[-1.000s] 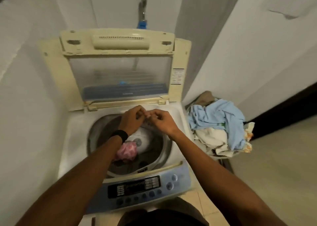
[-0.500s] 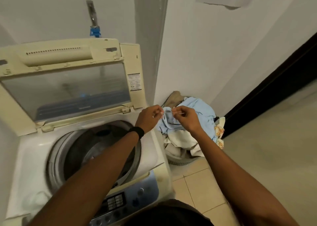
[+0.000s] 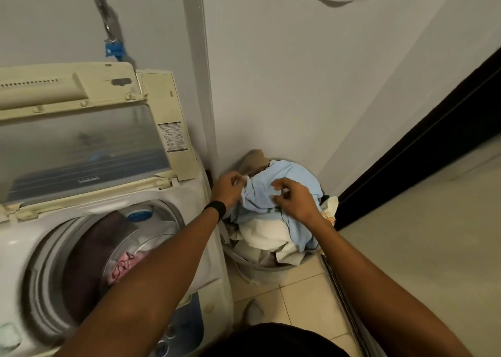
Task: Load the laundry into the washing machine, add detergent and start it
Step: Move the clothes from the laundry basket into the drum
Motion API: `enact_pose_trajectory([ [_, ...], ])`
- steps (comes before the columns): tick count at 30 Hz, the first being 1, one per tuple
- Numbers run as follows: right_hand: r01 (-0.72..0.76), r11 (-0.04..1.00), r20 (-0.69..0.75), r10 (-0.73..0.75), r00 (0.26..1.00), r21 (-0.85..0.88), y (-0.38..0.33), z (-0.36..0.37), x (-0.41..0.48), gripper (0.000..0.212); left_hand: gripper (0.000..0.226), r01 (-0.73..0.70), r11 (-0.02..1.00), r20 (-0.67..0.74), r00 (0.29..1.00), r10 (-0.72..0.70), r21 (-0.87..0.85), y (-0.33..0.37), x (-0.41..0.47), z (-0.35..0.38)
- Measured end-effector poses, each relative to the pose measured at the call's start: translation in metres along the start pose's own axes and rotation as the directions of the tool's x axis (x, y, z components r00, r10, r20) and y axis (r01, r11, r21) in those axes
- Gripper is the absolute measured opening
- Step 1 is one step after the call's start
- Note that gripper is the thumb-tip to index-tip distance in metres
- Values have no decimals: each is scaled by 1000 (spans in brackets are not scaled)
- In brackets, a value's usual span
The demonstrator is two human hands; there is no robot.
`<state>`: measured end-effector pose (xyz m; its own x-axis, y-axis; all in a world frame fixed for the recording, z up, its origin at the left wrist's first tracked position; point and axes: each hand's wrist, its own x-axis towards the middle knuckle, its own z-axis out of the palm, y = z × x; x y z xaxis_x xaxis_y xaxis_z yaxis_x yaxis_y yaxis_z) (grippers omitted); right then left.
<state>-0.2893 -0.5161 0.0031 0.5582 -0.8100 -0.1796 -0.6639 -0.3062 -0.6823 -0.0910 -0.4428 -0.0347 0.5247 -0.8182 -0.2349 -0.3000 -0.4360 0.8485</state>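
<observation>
Tiled floor [image 3: 299, 289], washer [image 3: 187, 191] open; beside it, crumpled blue cloth [image 3: 288, 175]. Left hand [image 3: 226, 188] pinches it; right hand [image 3: 296, 203] curled, grip unclear.

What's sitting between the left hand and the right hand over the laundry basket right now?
In the head view, only the light blue garment atop the laundry basket fills the gap between the left hand and the right hand.
</observation>
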Motion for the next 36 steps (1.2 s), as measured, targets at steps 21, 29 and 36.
enact_pose_trajectory([
  [21, 323, 945, -429, -273, 861, 46, -66, -103, 22, 13, 30, -527, 796, 103, 847, 522, 298, 108, 5, -94],
  [29, 261, 965, -498, -226, 837, 0, -89, -118, 12, 15, 45, -510, 726, 205, 858, 472, 461, 110, 7, -134],
  [36, 62, 998, -535, -37, 844, 29, -87, -116, 1, 15, 27, -501, 823, 231, 863, 450, 269, 99, 14, -168],
])
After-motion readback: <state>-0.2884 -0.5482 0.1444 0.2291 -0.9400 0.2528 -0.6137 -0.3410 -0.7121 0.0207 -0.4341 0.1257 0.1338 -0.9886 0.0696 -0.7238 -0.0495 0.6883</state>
